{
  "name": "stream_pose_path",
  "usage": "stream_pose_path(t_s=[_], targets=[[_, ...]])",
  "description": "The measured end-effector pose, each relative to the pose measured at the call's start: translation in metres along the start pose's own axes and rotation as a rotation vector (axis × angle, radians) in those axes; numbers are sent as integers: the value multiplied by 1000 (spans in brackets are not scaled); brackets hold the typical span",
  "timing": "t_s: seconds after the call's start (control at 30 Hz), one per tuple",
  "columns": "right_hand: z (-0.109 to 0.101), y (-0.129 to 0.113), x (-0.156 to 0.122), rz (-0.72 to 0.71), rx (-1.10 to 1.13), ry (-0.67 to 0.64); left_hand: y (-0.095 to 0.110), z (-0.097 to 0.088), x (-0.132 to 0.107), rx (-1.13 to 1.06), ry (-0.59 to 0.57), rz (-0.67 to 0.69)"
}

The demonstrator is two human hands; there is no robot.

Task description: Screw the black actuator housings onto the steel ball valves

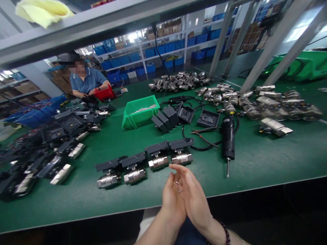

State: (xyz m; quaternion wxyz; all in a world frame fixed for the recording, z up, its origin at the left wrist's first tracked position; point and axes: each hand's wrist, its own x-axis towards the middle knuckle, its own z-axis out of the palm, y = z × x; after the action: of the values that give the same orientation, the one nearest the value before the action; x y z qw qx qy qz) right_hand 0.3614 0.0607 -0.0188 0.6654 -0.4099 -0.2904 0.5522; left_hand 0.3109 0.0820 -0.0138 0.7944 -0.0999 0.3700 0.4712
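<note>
My two hands meet at the table's front edge, heel to heel. My left hand [171, 199] is cupped, with a few small metal screws [178, 186] in it. My right hand [194, 195], with a bead bracelet at the wrist, lies against it with fingers stretched up and left over the screws. Just beyond the hands stands a row of several steel valves with black actuator tops [158, 156]. A black electric screwdriver [228, 139] lies to the right, bit toward me.
A green bin of screws [140, 110] and black covers [166, 119] sit mid-table, with pliers [204, 134] nearby. Bare valves are heaped at the back [178, 81] and right [268, 105], assembled units at the left [38, 153]. A co-worker [85, 80] sits far left. A shelf bar [102, 20] runs overhead.
</note>
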Motion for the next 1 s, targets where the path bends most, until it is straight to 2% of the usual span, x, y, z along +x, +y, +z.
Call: stream_pose_path(t_s=[0.07, 0.17, 0.27, 0.37, 0.5, 0.57, 0.63, 0.67, 0.77, 0.83, 0.9, 1.0], targets=[[-6, -8, -1, -151, -187, -49, 11, 0, -3, -41, -42, 32], [-17, -25, 3, -465, -599, -211, 24, -1, -12, -30, -88, 70], [-19, -28, 8, -645, -917, -380, 30, -3, -17, -10, -104, 40], [-12, -14, 10, -737, -1110, -442, 31, -6, -19, 7, -101, 6], [-3, 6, 9, -711, -1303, -470, 29, -10, -18, 38, -42, -34], [-3, 5, 12, -693, -1320, -453, 30, -12, -18, 41, -6, -47], [-6, -5, 21, -724, -1236, -387, 32, -13, -19, 59, 4, -39], [-9, -12, 27, -768, -1181, -315, 34, -13, -20, 80, 14, -46], [-24, -28, 51, -917, -1102, 6, 47, -11, -26, 164, 90, -118], [-34, -30, 67, -956, -1128, 125, 61, -4, -34, 213, 136, -123], [-41, -25, 78, -957, -1156, 123, 82, 9, -43, 259, 124, -47], [-44, -14, 86, -962, -1181, 97, 123, 44, -46, 298, 72, 219]])
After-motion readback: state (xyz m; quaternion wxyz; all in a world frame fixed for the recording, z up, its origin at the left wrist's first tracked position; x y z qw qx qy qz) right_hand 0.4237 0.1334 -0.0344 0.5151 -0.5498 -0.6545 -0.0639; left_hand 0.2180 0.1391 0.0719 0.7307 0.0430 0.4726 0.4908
